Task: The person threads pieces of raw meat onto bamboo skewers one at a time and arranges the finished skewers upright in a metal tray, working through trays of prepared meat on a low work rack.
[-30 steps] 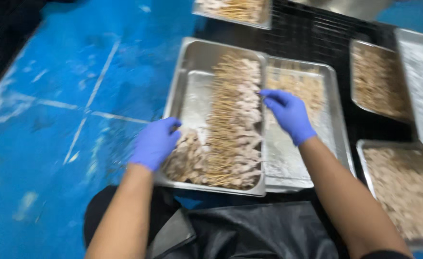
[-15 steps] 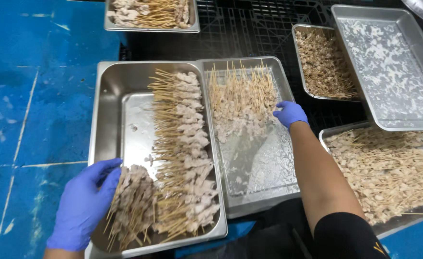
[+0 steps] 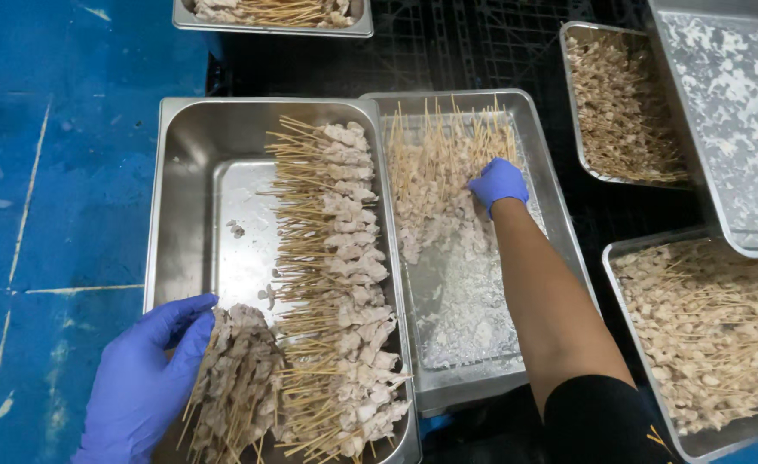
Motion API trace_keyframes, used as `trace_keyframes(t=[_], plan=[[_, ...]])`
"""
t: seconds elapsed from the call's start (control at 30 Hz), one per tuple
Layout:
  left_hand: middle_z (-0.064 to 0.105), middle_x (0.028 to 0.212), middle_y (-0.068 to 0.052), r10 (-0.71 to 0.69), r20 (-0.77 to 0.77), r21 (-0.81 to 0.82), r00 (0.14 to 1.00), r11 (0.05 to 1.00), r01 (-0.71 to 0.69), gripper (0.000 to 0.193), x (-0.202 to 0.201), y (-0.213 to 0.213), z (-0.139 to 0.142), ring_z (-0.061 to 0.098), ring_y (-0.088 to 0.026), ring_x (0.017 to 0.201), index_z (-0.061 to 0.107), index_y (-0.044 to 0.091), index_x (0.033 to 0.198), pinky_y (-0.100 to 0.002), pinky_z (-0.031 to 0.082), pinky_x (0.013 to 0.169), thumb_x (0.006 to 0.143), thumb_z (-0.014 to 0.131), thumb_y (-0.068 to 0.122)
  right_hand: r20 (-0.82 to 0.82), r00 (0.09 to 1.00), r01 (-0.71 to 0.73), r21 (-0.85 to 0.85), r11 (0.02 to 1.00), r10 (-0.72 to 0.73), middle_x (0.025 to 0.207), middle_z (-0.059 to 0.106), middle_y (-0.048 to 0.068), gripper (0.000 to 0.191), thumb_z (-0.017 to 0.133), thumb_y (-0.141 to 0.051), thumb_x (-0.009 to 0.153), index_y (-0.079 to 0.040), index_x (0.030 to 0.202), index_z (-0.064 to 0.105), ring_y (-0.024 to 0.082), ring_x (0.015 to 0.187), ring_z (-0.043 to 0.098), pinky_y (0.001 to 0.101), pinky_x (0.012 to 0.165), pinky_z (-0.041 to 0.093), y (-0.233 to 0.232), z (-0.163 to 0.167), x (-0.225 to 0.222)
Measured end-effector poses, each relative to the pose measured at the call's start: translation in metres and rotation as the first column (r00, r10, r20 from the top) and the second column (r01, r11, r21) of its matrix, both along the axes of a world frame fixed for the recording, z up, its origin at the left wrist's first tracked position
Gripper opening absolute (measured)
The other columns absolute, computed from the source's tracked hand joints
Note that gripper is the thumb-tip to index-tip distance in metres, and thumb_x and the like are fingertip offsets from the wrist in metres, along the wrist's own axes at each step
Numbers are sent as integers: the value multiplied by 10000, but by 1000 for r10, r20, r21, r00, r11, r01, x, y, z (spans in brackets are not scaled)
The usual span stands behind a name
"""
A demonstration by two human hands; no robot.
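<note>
Here the left hand (image 3: 143, 378), in a blue glove, rests at the near left corner of a steel pan (image 3: 186, 189), its fingers spread and laid flat against a bundle (image 3: 233, 378) of meat skewers; it touches the bundle's left side but is not closed round it. Beside the bundle, a long row (image 3: 336, 275) of skewers runs up the right half of the same pan, meat ends to the right, bare sticks pointing left. The pan's left half is bare metal with a few scraps.

The right hand (image 3: 498, 183), also gloved in blue, reaches across into a second pan (image 3: 551, 198) just to the right, touching the first. Its fingers are curled down onto a heap (image 3: 435, 185) of skewers at the far end of that pan; whether they grip any cannot be told. The near end of this pan holds only frosty residue.

Further right sit three more trays: one (image 3: 578, 86) with skewers at the back, a frosted one (image 3: 740, 129) overlapping it, and a full one (image 3: 654, 378) nearest. Another tray (image 3: 267, 26) lies at the top edge. The floor (image 3: 52, 172) on the left is blue.
</note>
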State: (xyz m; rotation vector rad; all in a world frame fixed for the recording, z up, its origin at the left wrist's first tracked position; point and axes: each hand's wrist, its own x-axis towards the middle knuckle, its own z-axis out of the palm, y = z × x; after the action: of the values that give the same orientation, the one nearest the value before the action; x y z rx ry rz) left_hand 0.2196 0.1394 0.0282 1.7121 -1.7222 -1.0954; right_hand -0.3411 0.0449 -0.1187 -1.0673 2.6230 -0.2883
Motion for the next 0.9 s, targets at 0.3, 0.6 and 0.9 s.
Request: trace_keyframes(t=[0.3,0.6,0.9], plan=[[781,1041,-123,-27,-20,-71,999,997,26,334,-4,4,10,766,-188,902,740,70,1179,-319,576,807,906,695,256,-117,993,16,59,998,-9,1117,724,247,463,855,-374,756,-49,1072,764,414,1029,701,491,886,568,-12,-4,1],[790,1010,-119,-22,-70,-41,997,999,19,318,-6,3,10,774,-189,823,747,69,1165,-316,586,756,906,677,241,-42,995,-88,-12,996,88,988,759,201,328,855,-306,754,-51,944,774,366,920,726,462,858,568,-9,-3,-8],[788,1027,-125,-35,-70,-67,997,997,30,312,-7,0,8,775,-193,841,746,71,1163,-319,588,756,914,677,246,-47,966,-256,-89,963,253,959,753,176,240,826,-268,781,-75,919,788,340,888,712,436,834,558,3,12,-23]])
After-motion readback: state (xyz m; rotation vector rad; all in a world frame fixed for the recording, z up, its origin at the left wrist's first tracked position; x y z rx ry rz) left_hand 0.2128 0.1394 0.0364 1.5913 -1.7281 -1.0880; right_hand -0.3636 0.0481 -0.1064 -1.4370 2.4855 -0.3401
